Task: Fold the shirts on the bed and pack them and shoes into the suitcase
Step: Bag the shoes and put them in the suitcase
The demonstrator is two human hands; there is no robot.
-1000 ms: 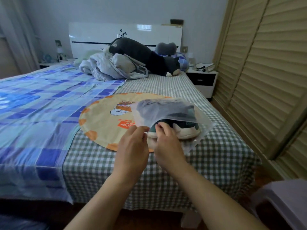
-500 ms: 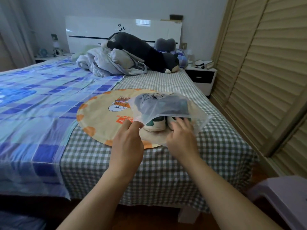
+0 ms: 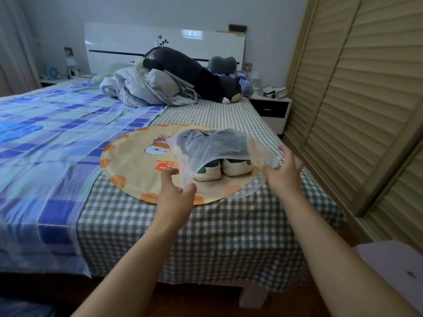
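left hand (image 3: 174, 195) bare | right hand (image 3: 285, 173) bare | forearms seemingly sleeveless

Colours on the bed
White-and-teal shoes (image 3: 220, 168) sat on a yellow, orange-spotted mat (image 3: 135, 161); green-checked sheet (image 3: 217, 236) lay beside a blue patchwork quilt (image 3: 57, 143)

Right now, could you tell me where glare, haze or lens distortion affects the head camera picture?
Head view: window glare on the white headboard; the translucent plastic bag hazes the shoes inside; wide-angle bending curves the louvered wardrobe doors; both hands stay fairly sharp.
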